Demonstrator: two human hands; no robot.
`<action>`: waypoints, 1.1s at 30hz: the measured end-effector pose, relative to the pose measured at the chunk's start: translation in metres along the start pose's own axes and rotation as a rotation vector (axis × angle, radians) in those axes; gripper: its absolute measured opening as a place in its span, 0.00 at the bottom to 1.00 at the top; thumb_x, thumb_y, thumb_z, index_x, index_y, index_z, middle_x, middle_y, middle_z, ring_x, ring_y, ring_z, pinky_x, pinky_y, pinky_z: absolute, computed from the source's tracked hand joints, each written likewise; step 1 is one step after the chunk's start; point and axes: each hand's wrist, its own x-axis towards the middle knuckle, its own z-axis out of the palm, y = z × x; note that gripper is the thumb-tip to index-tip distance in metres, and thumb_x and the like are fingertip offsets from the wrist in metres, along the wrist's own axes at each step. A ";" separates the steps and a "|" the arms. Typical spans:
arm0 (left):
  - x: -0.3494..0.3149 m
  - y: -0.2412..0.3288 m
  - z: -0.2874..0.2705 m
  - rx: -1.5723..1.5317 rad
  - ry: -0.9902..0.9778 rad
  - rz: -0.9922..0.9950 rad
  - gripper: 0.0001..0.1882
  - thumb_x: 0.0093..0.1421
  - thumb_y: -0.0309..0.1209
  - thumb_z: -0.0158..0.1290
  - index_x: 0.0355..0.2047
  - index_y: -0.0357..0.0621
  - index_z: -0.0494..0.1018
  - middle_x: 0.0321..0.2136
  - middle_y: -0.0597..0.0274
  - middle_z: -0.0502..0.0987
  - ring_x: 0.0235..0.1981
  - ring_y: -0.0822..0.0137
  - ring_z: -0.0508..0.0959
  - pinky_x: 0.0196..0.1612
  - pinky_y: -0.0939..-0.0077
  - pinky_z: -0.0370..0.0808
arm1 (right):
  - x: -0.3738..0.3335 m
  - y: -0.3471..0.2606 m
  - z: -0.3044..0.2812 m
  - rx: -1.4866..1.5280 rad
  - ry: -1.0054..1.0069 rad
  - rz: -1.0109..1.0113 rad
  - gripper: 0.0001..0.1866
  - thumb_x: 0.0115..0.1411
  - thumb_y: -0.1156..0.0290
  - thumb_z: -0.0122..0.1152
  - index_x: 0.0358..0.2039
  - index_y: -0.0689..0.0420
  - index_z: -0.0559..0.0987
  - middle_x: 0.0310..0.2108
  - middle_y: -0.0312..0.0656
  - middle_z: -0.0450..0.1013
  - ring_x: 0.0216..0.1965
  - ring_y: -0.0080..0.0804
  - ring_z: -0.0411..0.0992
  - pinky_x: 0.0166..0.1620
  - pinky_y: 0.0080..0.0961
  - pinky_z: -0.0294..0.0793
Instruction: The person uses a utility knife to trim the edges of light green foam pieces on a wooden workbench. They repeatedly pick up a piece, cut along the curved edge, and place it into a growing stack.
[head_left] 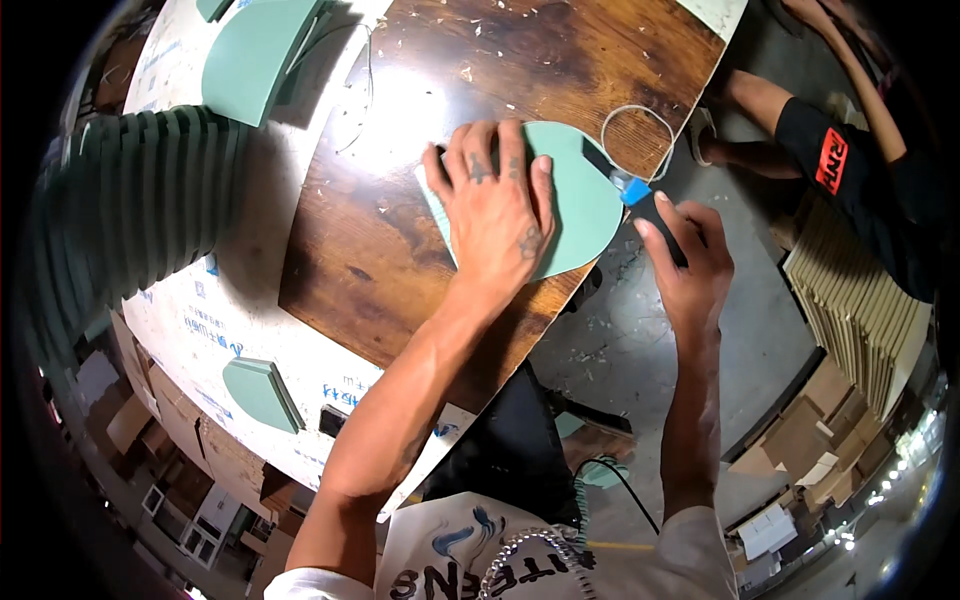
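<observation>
A pale green rounded panel [588,225] lies on the brown wood-grain board near its right edge. My left hand [497,210] rests on top of the panel, fingers stretched over its far left part. In my right hand [697,260] is a black-handled tool with a blue collar [636,192], its tip at the panel's right edge. The exact kind of tool is hard to make out. A thin pale strip [640,107] curls in a loop just beyond the tip.
The wood-grain board [390,240] lies on a white printed table [250,290] with scattered shavings. Left stands a long row of green panels [160,195]; more green panels [262,60] are at the far left. A person in dark clothes [850,170] is at right, beside stacked boards [860,300].
</observation>
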 end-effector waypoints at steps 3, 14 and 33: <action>0.022 -0.012 -0.008 -0.158 -0.136 0.250 0.24 0.70 0.48 0.50 0.57 0.44 0.76 0.57 0.49 0.71 0.64 0.48 0.67 0.71 0.34 0.51 | -0.029 0.005 -0.017 -0.094 -0.040 -0.008 0.22 0.52 0.69 0.80 0.48 0.52 0.85 0.38 0.40 0.75 0.32 0.37 0.77 0.33 0.30 0.78; 0.008 -0.005 -0.007 0.007 0.005 0.030 0.23 0.68 0.32 0.51 0.63 0.57 0.73 0.63 0.24 0.60 0.66 0.28 0.61 0.69 0.37 0.56 | -0.059 -0.017 -0.029 -0.075 -0.065 0.091 0.22 0.51 0.69 0.80 0.47 0.55 0.85 0.40 0.41 0.75 0.37 0.40 0.76 0.37 0.33 0.78; 0.031 -0.022 -0.016 -0.002 -0.045 0.122 0.25 0.71 0.43 0.49 0.61 0.40 0.68 0.59 0.41 0.70 0.61 0.43 0.71 0.69 0.35 0.54 | -0.063 -0.014 -0.026 -0.066 -0.104 0.009 0.22 0.51 0.68 0.81 0.47 0.55 0.85 0.38 0.41 0.75 0.35 0.38 0.77 0.33 0.31 0.78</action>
